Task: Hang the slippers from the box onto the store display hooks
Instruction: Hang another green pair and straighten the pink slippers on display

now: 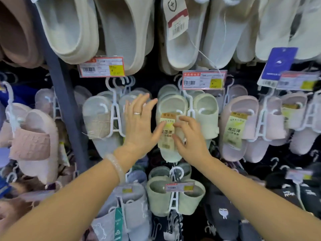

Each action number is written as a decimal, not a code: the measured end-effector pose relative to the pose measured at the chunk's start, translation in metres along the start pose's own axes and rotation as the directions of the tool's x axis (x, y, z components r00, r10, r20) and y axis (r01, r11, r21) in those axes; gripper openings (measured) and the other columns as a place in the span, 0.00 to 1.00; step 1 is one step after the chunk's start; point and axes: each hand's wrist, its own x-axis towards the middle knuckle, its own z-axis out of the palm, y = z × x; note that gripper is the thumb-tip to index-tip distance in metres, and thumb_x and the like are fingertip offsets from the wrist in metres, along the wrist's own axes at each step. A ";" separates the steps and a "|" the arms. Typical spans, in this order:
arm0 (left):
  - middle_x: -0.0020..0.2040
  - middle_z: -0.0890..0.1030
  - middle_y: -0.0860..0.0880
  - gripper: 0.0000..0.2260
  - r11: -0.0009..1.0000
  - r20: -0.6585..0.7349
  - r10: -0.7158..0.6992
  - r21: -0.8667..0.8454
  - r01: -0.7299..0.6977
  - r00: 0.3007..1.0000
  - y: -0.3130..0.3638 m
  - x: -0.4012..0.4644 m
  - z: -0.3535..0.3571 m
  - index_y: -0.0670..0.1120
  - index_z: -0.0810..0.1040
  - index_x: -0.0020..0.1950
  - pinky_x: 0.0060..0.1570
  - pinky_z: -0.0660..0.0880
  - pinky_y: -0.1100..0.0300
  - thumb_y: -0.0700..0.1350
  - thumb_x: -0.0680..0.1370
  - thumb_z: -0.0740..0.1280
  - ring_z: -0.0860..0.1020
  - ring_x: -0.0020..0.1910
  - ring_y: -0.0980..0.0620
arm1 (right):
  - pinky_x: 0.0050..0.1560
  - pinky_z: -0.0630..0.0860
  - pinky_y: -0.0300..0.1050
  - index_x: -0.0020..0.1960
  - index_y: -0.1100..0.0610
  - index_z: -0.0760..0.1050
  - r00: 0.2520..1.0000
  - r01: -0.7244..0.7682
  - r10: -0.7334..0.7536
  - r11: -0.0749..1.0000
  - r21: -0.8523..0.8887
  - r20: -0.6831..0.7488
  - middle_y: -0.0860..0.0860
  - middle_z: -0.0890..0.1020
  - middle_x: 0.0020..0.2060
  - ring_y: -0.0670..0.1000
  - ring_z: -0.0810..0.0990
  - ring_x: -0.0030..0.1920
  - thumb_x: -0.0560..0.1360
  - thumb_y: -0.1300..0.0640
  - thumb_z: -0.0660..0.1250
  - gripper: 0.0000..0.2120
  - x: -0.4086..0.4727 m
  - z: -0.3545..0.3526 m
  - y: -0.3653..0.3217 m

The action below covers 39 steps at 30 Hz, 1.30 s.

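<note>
We see a pale green moulded-foam slipper (pixel 171 129) hanging on a white plastic hanger (pixel 189 108) in the middle display row, under a red-edged price tag (pixel 204 80). Our left hand (pixel 140 126), fingers spread flat and clamped on nothing, rests beside its left edge. Our right hand (pixel 190 138) curls loosely, fingertips touching the slipper's glossy yellow paper label (pixel 167 132). A smooth translucent bangle (pixel 115 165) circles the left wrist.
</note>
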 end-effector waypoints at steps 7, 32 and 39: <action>0.69 0.67 0.35 0.26 0.968 0.314 0.229 -0.175 -0.181 0.921 0.093 -0.003 0.071 0.37 0.71 0.65 0.70 0.59 0.40 0.48 0.72 0.70 0.64 0.70 0.36 | 0.54 0.65 0.42 0.54 0.66 0.75 0.936 -0.278 0.239 0.953 -0.125 -0.259 0.64 0.76 0.51 0.64 0.73 0.54 0.70 0.68 0.66 0.12 -0.024 -0.088 0.086; 0.63 0.77 0.47 0.16 -0.768 0.930 -0.326 -0.366 0.526 0.171 0.233 0.004 0.205 0.46 0.77 0.55 0.66 0.65 0.56 0.56 0.76 0.65 0.72 0.65 0.50 | 0.69 0.64 0.58 0.47 0.55 0.72 0.405 -0.397 0.750 -0.371 0.840 0.523 0.58 0.75 0.63 0.58 0.75 0.61 0.77 0.38 0.55 0.20 -0.052 -0.128 0.194; 0.41 0.82 0.48 0.14 -0.796 0.921 -0.359 -0.387 0.465 0.152 0.241 0.012 0.200 0.43 0.78 0.50 0.40 0.74 0.60 0.54 0.77 0.63 0.78 0.42 0.53 | 0.61 0.70 0.55 0.68 0.61 0.66 0.384 -0.469 0.766 -0.320 0.823 0.516 0.55 0.79 0.48 0.54 0.80 0.47 0.77 0.38 0.53 0.31 -0.057 -0.130 0.191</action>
